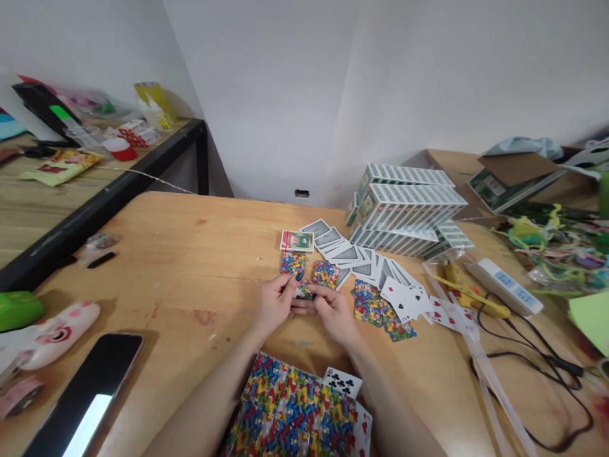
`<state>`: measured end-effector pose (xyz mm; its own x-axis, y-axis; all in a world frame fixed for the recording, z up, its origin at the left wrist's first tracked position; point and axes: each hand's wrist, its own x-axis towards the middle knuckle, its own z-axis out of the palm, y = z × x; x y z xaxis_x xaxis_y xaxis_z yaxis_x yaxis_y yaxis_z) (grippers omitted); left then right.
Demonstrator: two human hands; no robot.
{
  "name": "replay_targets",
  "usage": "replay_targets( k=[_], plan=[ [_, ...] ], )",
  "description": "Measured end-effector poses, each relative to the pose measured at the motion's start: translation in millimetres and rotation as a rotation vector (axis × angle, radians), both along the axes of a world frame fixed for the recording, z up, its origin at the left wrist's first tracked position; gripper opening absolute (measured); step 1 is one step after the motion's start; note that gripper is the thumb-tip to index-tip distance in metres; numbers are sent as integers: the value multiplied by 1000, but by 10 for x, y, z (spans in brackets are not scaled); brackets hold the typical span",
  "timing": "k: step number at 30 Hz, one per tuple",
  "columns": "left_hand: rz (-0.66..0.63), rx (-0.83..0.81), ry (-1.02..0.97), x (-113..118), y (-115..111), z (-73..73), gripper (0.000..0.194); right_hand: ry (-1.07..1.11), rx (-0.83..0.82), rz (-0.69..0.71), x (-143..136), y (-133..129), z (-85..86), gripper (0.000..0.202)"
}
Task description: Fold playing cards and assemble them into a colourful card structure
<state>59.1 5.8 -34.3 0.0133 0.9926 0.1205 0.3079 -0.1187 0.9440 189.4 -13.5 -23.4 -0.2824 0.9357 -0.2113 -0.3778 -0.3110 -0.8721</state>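
Observation:
In the middle of the table, my left hand [280,299] and my right hand [330,310] meet with fingers pinched on a small patterned card [304,291]. Only its white and multicoloured part shows between the fingers. Just beyond my hands lie two colourful patterned squares [326,273] and a boxed deck of cards [297,241]. Fanned playing cards [345,254], backs up, spread to the right, followed by face-up cards [404,299] and more patterned pieces [368,301]. Nearest me is a large multicoloured patterned sheet [290,406], with a ten of clubs [341,383] partly beneath it.
Stacked card boxes [409,206] stand at the back right. A power strip [505,285], a yellow tool [471,295] and black cables [528,355] lie at right. A phone [88,393] and a white plush-like item [61,333] sit at left. A side table [157,168] holds assorted items.

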Motion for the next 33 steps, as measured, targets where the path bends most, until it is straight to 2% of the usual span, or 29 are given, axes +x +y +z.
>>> replay_targets(
  k=[6, 9, 14, 19, 27, 33],
  plan=[
    [-31, 68, -30, 25, 11, 20, 27, -33, 74, -101, 45, 3, -50, 28],
    [-107, 236, 0, 9, 14, 64, 22, -120, 136, -155, 77, 27, -83, 25],
    [-172, 518, 153, -33, 28, 90, 14, -408, 323, -336, 140, 71, -145, 13],
    [-160, 675, 248, -45, 30, 81, 16, -474, 424, -339, 145, 66, -115, 18],
    [-142, 717, 310, -11, 1, 106, 17, -548, 409, -367, 182, 85, -152, 18],
    [-60, 665, 389, -4, -54, 112, 20, -542, 375, -395, 193, 89, -177, 15]
  ],
)
